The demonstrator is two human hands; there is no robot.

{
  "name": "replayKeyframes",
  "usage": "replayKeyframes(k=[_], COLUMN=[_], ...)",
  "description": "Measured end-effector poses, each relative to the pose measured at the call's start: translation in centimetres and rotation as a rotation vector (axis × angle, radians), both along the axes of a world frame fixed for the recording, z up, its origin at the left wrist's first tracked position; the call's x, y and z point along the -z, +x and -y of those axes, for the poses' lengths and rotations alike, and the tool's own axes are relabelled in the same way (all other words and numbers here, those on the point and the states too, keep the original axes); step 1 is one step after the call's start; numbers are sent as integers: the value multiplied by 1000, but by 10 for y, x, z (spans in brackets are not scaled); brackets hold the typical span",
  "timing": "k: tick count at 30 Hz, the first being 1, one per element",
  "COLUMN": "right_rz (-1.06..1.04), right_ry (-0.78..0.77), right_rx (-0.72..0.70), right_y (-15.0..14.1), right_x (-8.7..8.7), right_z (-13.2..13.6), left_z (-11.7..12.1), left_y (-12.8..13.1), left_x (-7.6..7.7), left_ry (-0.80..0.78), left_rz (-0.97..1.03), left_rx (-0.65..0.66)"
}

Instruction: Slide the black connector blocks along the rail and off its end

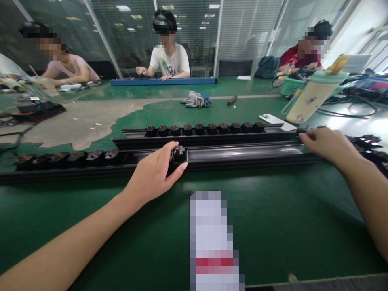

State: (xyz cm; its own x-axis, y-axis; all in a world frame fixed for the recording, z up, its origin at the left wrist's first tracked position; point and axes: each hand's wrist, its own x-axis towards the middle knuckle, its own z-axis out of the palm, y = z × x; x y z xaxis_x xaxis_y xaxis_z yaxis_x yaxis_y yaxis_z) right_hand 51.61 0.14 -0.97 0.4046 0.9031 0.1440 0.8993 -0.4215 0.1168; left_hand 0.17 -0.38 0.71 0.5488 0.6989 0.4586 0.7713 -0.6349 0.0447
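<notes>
A long black metal channel (pixel 242 152) runs across the green table in front of me. My left hand (pixel 157 167) grips a black socket module (pixel 179 157) with metal contacts, thumb and fingers on either side, at the channel's middle. Several similar modules (pixel 95 157) sit in the channel's left part. Behind it, a second black channel (pixel 133 132) carries a row of such modules (pixel 199 129). Over the right end, my right hand (pixel 327 143) has its fingers pinched at a small dark piece (pixel 301 131), mostly hidden by the fingertips.
A pixelated phone-like object (pixel 214 238) lies near me. To the right are loose modules (pixel 368 141), a white phone (pixel 274 120) and a tumbler (pixel 315 97). Gloves (pixel 196 99) lie farther back. Across the table, a person (pixel 169 56) sits behind a blue strip (pixel 163 81).
</notes>
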Motion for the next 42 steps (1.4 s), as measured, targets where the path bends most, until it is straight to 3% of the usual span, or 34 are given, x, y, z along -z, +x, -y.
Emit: replayKeyframes(k=[6,25,42], right_rz=[16,9,8], right_ry=[-5,-4,-25], right_rx=[-2,42,61], right_y=[1,-7,-7], right_x=[2,-2,-3], right_z=[-1,2,1], left_z=[-1,-1,1], left_y=[-3,-1,0], left_x=[1,1,-2], left_ry=[-46,25,39], left_rz=[61,12,19], left_rx=[23,183,192])
